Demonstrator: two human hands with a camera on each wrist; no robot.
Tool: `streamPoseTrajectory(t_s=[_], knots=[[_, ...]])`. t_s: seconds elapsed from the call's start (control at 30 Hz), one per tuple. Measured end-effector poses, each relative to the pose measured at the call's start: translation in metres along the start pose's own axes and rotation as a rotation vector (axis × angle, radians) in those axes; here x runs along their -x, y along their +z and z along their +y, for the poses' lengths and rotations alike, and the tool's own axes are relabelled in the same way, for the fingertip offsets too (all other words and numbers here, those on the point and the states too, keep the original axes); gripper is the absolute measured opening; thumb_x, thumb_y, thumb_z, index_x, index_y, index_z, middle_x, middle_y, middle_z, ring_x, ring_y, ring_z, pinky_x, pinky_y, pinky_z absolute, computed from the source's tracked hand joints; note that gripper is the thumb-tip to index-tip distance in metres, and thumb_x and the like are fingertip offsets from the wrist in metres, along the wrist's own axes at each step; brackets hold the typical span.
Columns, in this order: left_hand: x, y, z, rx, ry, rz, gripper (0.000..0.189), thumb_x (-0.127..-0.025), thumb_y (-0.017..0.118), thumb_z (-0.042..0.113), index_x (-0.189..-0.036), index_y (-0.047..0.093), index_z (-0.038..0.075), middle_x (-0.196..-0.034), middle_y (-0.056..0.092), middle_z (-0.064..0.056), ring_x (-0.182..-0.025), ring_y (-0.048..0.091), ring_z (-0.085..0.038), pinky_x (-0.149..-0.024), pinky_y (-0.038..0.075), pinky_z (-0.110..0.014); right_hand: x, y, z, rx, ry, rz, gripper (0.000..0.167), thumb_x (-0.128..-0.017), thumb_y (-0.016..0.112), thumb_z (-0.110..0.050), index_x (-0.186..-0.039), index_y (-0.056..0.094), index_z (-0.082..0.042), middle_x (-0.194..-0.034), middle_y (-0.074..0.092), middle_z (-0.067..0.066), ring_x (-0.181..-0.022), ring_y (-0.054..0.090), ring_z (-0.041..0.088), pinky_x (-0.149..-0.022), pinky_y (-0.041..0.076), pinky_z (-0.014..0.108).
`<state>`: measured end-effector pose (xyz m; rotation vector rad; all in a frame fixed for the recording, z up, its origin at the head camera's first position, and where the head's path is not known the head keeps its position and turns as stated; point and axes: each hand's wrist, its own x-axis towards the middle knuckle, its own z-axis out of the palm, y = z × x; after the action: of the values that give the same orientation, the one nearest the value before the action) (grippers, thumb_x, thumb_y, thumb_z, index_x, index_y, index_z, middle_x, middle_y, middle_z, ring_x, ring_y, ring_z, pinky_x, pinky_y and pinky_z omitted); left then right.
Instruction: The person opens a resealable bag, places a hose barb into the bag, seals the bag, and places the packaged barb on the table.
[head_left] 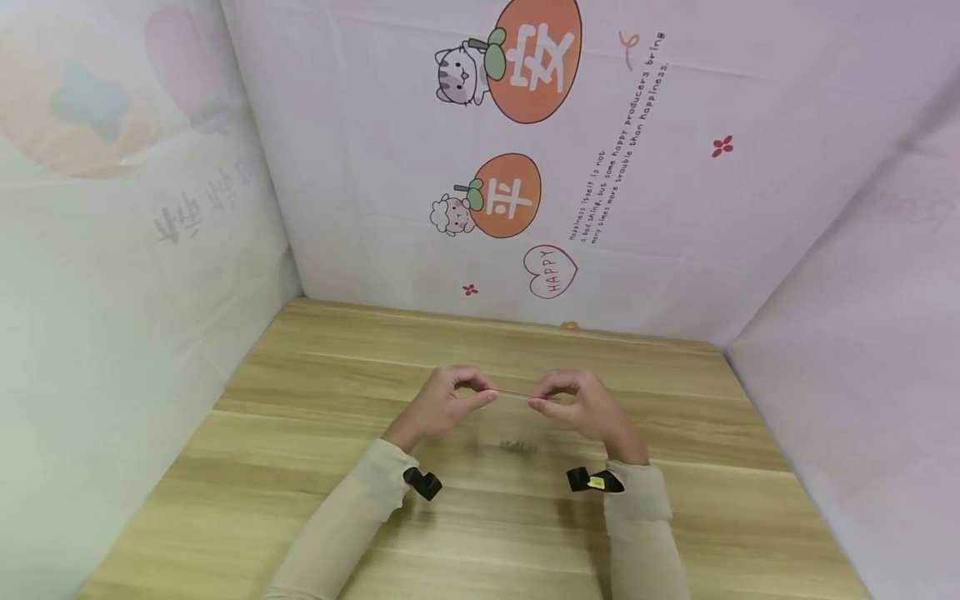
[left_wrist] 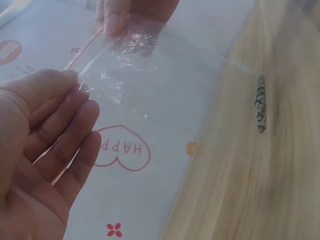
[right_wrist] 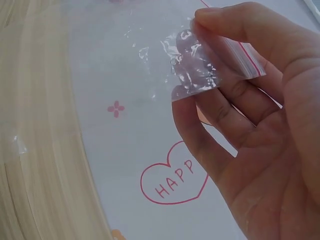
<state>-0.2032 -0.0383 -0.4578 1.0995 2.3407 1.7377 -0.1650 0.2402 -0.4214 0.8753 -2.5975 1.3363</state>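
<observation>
A clear zip-lock bag (left_wrist: 145, 75) with a red line along its top hangs between both hands above the table. My left hand (head_left: 447, 402) pinches one end of the bag's top edge between thumb and forefinger; its other fingers are loosely bent in the left wrist view. At the opposite end, my right hand (head_left: 581, 403) pinches the red-lined strip, and some of its fingers show through the plastic. Below, a row of small grey metal pieces (left_wrist: 260, 104) appears to sit at the bag's bottom; their exact kind is too small to tell.
The wood-grain table (head_left: 315, 467) lies beneath the hands. A white printed cloth (head_left: 375, 208) with cartoon fruit and a heart stands behind it, and pale cloth walls (head_left: 862, 375) rise on both sides. Each wrist wears a black camera mount (head_left: 423, 483).
</observation>
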Motion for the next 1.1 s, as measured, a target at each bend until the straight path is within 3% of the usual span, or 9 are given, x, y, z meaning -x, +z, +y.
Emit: streamPoseTrajectory(t_s=[0.2, 0.57, 0.77, 0.93, 1.1], knots=[[0.0, -0.005, 0.002, -0.008, 0.001, -0.016, 0.019, -0.101, 0.074, 0.02, -0.104, 0.077, 0.001, -0.096, 0.076, -0.002, -0.09, 0.069, -0.012, -0.092, 0.058, -0.044, 0.002, -0.005, 0.004, -0.012, 0.032, 0.007, 0.006, -0.094, 0.079, -0.011, -0.093, 0.081, -0.006, -0.091, 0.077, -0.001, -0.086, 0.071, 0.009, -0.098, 0.057, 0.034], [0.003, -0.013, 0.001, -0.021, -0.035, 0.016, 0.016, -0.102, 0.071, 0.022, -0.105, 0.077, 0.007, -0.101, 0.075, 0.001, -0.097, 0.069, -0.014, -0.096, 0.056, -0.049, 0.01, -0.015, 0.011, -0.053, 0.05, 0.054, 0.01, -0.097, 0.077, -0.009, -0.094, 0.081, -0.017, -0.095, 0.078, 0.004, -0.088, 0.072, 0.01, -0.092, 0.059, 0.027], [0.003, -0.015, 0.007, -0.024, -0.062, 0.014, 0.016, -0.102, 0.072, 0.025, -0.106, 0.077, 0.01, -0.1, 0.075, 0.0, -0.093, 0.067, -0.012, -0.091, 0.056, -0.036, 0.014, -0.018, 0.007, -0.083, 0.056, 0.064, 0.01, -0.098, 0.075, -0.008, -0.096, 0.08, -0.015, -0.096, 0.078, 0.007, -0.088, 0.071, 0.011, -0.089, 0.059, 0.028], [0.003, -0.016, 0.014, -0.017, -0.086, -0.004, 0.015, -0.102, 0.073, 0.026, -0.106, 0.077, 0.012, -0.098, 0.075, -0.002, -0.09, 0.067, -0.015, -0.082, 0.055, -0.03, 0.016, -0.019, 0.004, -0.106, 0.075, 0.046, 0.006, -0.099, 0.073, -0.009, -0.099, 0.079, -0.007, -0.097, 0.076, 0.019, -0.086, 0.071, 0.011, -0.082, 0.06, 0.025], [-0.001, -0.014, 0.01, -0.03, -0.143, -0.027, 0.019, -0.102, 0.072, 0.025, -0.109, 0.076, 0.008, -0.1, 0.075, -0.005, -0.089, 0.067, -0.014, -0.078, 0.055, -0.028, 0.013, -0.019, 0.015, -0.096, 0.163, 0.001, 0.02, -0.101, 0.073, -0.016, -0.105, 0.077, 0.003, -0.1, 0.075, 0.024, -0.087, 0.073, 0.026, -0.077, 0.06, 0.025]])
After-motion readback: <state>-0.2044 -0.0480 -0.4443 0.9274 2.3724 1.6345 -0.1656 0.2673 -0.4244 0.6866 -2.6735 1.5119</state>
